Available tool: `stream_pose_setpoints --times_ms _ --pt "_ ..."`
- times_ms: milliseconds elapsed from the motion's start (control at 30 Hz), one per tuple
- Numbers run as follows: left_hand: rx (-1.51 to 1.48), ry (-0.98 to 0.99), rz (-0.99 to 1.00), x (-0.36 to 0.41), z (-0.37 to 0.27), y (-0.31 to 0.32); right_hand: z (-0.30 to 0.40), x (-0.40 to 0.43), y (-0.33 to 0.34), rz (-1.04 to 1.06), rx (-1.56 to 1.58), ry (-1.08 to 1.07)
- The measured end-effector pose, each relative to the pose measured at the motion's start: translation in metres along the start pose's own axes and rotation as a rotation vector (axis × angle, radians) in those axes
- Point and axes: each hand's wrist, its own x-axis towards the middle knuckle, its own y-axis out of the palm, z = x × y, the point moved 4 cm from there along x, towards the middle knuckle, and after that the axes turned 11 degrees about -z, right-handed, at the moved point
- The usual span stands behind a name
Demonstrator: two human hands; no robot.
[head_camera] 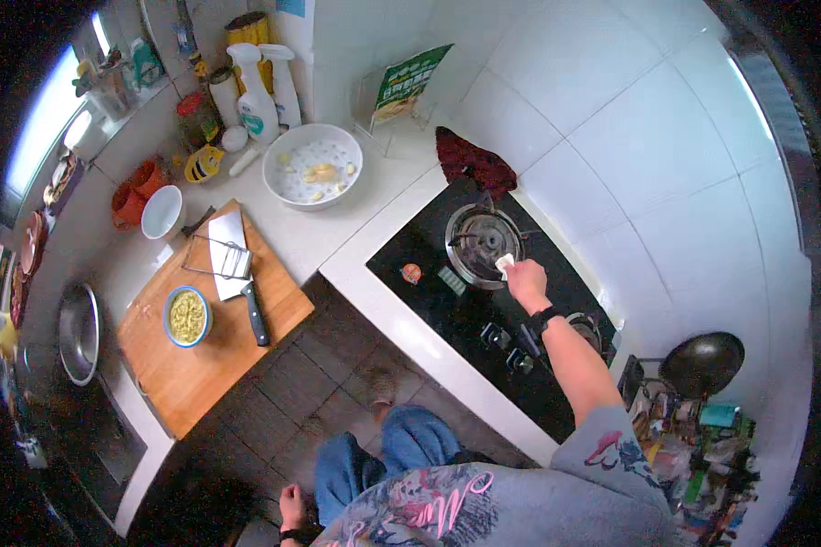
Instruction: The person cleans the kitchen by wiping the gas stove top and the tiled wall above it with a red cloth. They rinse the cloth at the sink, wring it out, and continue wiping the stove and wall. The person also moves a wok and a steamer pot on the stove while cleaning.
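Observation:
My right hand [527, 282] reaches out over the black gas cooktop [424, 314]. Pinched in its fingers is a crumpled white tissue or cloth [504, 264], at the near rim of the round metal burner [484, 241]. Beside the burner the glass carries an orange round sticker [411, 273] and a pale label [451, 280]. Two control knobs [497, 336] sit closer to me. Low beside my leg hangs my left hand [292, 506], away from the counter; its fingers look curled, with nothing visible in them.
A cleaver [229, 249] with a wire-framed tool on it and a bowl of chopped yellow-green food [187, 316] rest on a wooden board [157, 383]. A white basin [274, 181] holds food pieces. A dark red cloth [472, 164] touches the cooktop's far corner. A wok [703, 362] is at right.

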Motion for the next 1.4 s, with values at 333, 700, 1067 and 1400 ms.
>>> stream_pose_setpoints --times_ms 333,700,1067,1400 --pt "-0.170 0.681 0.055 0.009 -0.424 0.021 -0.006 -0.011 -0.007 -0.035 -0.058 -0.054" --pt "0.048 1.647 0.070 0.136 -0.844 0.253 0.021 -0.110 -0.074 -0.272 0.565 0.511" --pt "0.454 1.805 0.076 0.196 -0.852 0.341 0.025 -0.249 -0.076 -0.156 0.433 1.018" --pt "0.305 1.360 0.280 0.150 -0.668 0.183 0.053 -0.207 -0.089 -0.197 0.596 0.877"
